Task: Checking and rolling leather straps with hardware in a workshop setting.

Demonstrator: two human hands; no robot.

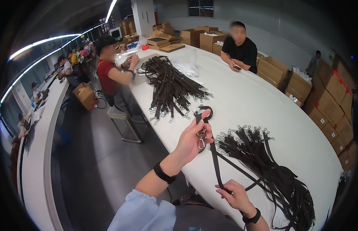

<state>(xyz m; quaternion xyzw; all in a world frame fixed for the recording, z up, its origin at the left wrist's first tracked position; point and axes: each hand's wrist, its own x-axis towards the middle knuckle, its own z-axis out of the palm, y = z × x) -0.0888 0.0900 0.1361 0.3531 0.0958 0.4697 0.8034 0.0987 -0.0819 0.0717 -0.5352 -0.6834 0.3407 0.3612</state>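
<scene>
My left hand (188, 141) is raised above the near edge of the white table, closed on a dark strap (216, 163). A silver snap hook (202, 143) hangs at its palm, and part of the strap loops beyond the fingertips. From there the strap runs down to my right hand (236, 197), whose fingers pinch it lower down. To the right lies a pile of dark straps (273, 173) with metal hooks at its far end. A larger strap pile (173, 82) sits farther up the table, its hooks pointing toward me.
A person in red (109, 73) works at the table's far left beside a stool (123, 119). Another person in black (242, 52) leans on the far edge. Cardboard boxes (273, 71) line the back and right. Clear plastic bags (184, 67) lie behind the larger pile.
</scene>
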